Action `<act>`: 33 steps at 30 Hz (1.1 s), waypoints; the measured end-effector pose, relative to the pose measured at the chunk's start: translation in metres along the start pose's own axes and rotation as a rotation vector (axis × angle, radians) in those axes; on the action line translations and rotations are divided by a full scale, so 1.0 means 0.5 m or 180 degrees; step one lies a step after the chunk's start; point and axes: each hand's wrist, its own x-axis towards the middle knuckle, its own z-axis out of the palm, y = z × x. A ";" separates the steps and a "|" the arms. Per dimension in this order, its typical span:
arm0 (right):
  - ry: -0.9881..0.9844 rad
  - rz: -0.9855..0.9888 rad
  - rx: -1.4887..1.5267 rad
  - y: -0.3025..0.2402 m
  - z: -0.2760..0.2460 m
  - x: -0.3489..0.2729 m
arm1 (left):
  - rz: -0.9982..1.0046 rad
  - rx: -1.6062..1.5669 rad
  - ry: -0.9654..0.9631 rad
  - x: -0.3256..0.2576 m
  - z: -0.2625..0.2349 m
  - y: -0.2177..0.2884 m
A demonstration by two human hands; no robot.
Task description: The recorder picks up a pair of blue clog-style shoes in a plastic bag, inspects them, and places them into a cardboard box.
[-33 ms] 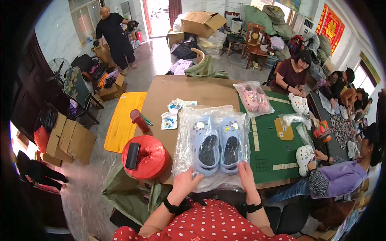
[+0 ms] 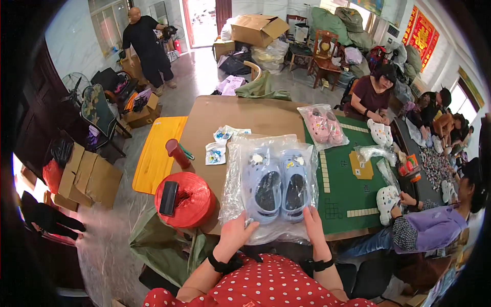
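Note:
A pair of light blue clogs (image 2: 249,187) with dark insoles and small charms lies side by side in a clear plastic bag (image 2: 234,176), toes pointing away from me. My left hand (image 2: 234,234) holds the near left part of the bag by the heel of the left clog, its thumb on top. At the right clog's heel, my right hand (image 2: 314,225) grips the bag's near right side. The undersides of both hands are hidden. Small clear packets with blue and white pieces (image 2: 215,155) lie beyond the bag, to the left.
Left of the bag are a red twine roll (image 2: 201,207) with a black phone (image 2: 169,198) on it and a dark red cylinder (image 2: 177,153). Bagged pink clogs (image 2: 320,126) lie on the green mat (image 2: 337,179). Co-workers at the right handle white clogs (image 2: 387,204).

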 end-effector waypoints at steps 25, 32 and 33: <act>0.0521 -0.0669 -0.1149 -0.071 -0.009 -0.043 | -0.0242 -0.1271 -0.0482 -0.038 -0.069 -0.024; 0.0427 -0.1294 -0.0939 -0.082 0.018 -0.025 | -0.0314 -0.1124 0.0208 -0.050 -0.081 -0.046; 0.0486 -0.1180 -0.0698 -0.045 0.007 -0.006 | -0.0208 -0.0943 0.0160 -0.038 -0.061 -0.047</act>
